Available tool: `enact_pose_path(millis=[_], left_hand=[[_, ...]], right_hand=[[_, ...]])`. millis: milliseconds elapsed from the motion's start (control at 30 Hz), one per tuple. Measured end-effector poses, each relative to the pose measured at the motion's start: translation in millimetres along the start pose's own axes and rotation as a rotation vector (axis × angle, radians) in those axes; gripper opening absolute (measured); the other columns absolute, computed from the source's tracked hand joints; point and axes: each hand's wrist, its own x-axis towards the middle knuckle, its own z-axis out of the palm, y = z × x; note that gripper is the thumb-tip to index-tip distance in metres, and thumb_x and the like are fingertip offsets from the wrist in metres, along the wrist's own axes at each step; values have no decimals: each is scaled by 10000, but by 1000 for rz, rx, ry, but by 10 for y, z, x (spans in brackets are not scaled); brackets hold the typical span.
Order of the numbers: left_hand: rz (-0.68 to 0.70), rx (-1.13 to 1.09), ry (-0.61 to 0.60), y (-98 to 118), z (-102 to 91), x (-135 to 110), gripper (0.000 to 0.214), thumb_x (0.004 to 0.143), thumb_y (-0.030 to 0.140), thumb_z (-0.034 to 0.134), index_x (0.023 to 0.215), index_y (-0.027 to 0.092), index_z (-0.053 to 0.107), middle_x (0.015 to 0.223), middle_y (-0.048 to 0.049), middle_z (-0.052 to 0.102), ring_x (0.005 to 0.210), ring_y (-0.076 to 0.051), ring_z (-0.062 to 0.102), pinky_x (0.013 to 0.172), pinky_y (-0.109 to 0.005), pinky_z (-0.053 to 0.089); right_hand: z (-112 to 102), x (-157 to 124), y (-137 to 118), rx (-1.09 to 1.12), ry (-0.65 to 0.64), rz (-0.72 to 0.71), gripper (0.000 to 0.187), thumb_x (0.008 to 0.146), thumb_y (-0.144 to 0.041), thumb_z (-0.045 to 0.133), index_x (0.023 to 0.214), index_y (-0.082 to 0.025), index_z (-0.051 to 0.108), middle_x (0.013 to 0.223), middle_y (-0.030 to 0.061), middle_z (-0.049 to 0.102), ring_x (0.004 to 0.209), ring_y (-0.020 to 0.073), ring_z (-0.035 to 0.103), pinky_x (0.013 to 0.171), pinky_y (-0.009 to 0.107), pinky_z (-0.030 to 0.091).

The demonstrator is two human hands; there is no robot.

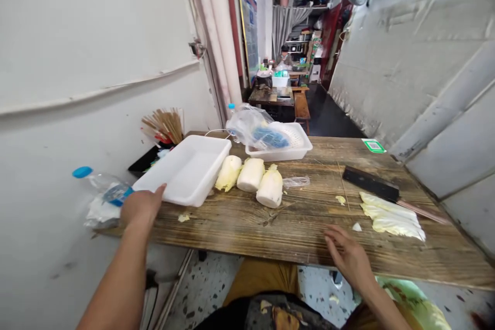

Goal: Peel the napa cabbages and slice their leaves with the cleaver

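At the near left corner of a white plastic tray (185,165), my left hand (141,206) grips the rim. Its thumb lies along the tray's edge; the other fingers are mostly hidden. Just beside that hand a water bottle (106,189) with a blue cap leans. My right hand (350,258) hovers at or rests on the table's near edge, fingers apart, holding nothing. Three trimmed napa cabbages (250,174) lie right of the tray. Loose cabbage leaves (390,216) are beyond my right hand, alongside a cleaver (371,184) with a dark blade.
A second white tray (278,153) at the back holds plastic bags and something blue. Chopsticks (164,126) stand at the back left. Small cabbage scraps (183,217) dot the wooden table (309,227). A green bag (413,301) sits below its edge. Farther off, a person (284,55) is at another table.
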Motion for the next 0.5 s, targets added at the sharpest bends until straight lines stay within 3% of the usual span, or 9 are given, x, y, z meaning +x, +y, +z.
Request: enact_pose_path(millis=[67,100,133,200,233,300,400,500], left_hand=[[54,15,126,329,-126,-387,767,913,639,208,1009,69,713,1078,-227,676,1041,-410,609,824,-481,495],[130,-41,140,541,-127,-625,775,897,685,226,1036,93,706,1041,-198,689,1014,-386,621,821,-459,496],[258,-97,79,771,-81,-880,767,881,713,271,1105,110,689,1028,-175,696,1001,-363,629,825,-435,495],[582,-137,-37,1239,145,-1384,829,832,728,418,1320,75,571,1118,-194,675,1081,-354,605,897,-416,474],[760,-135,-26,1450,302,-1603,871,828,724,447,1404,72,494,1216,-211,631,1149,-364,567,944,-427,452],[936,-114,50,1780,632,-1927,923,789,715,541,1472,106,421,1371,-235,516,1209,-396,508,977,-471,426],[1017,-21,71,2010,980,-2104,948,696,578,741,1496,200,399,1531,-223,328,1332,-451,365,986,-550,409],[1029,-8,59,2036,1065,-2005,848,726,382,742,1489,222,407,1562,-199,285,1344,-442,358,962,-551,441]], right_hand=[[15,-31,101,25,-1,104,296,929,-380,476,959,-183,694,1083,145,712,910,242,715,755,378,617],[56,13,103,22,-18,126,300,930,-374,468,977,-178,691,1083,146,712,932,246,710,783,391,611],[117,102,76,4,-46,130,306,931,-353,459,1019,-169,686,1107,149,707,989,255,695,845,413,595],[283,413,-41,-83,-136,112,353,932,-289,441,1182,-144,643,1248,162,654,1173,268,614,1009,457,503],[378,618,-115,-141,-204,111,388,925,-245,439,1259,-136,605,1346,168,593,1245,265,562,1056,459,458],[567,1052,-251,-233,-300,144,477,919,-196,457,1390,-134,497,1491,175,447,1337,266,461,1109,462,377],[788,1535,-346,-271,-320,208,522,889,-205,547,1402,-143,473,1436,182,497,1309,280,456,1064,448,382],[851,1621,-318,-286,-317,256,252,905,-212,528,1107,-130,657,1154,173,661,1136,259,557,947,368,434]])
